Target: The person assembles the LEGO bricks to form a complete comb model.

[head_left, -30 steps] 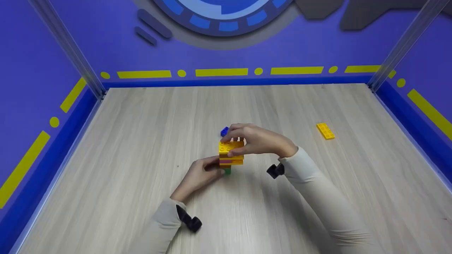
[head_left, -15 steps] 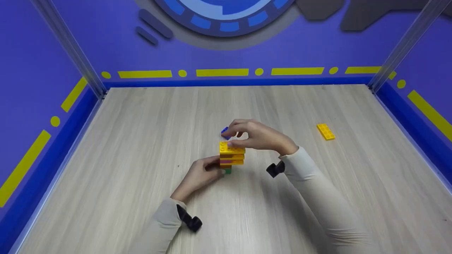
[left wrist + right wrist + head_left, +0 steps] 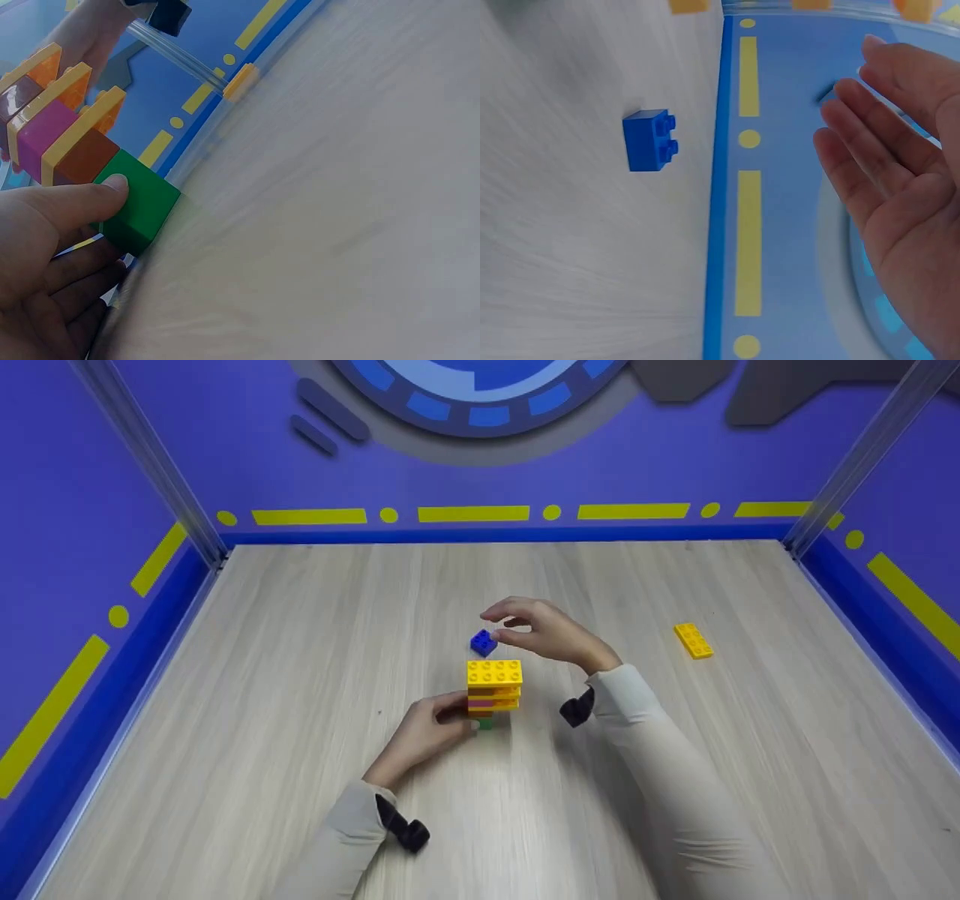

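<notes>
A tower of toy building bricks [image 3: 494, 672] stands mid-table, capped by a yellow studded plate. In the left wrist view, yellow plates alternate with brown and magenta bricks above a green brick [image 3: 146, 206] at the bottom. My left hand [image 3: 420, 739] grips the tower low down, its thumb pressed on the green brick. Behind the tower lies a small blue brick [image 3: 484, 643], its studs facing sideways in the right wrist view. My right hand [image 3: 553, 634] hovers above and right of this brick, fingers loosely bent, holding nothing.
A loose yellow plate [image 3: 693, 640] lies on the right side of the wooden table [image 3: 300, 660]. Blue panels with yellow markings [image 3: 472, 514] wall in the back and both sides.
My right hand has left the tower's top and moved back toward the blue brick, uncovering the yellow plate. My left hand has kept its hold on the tower.
</notes>
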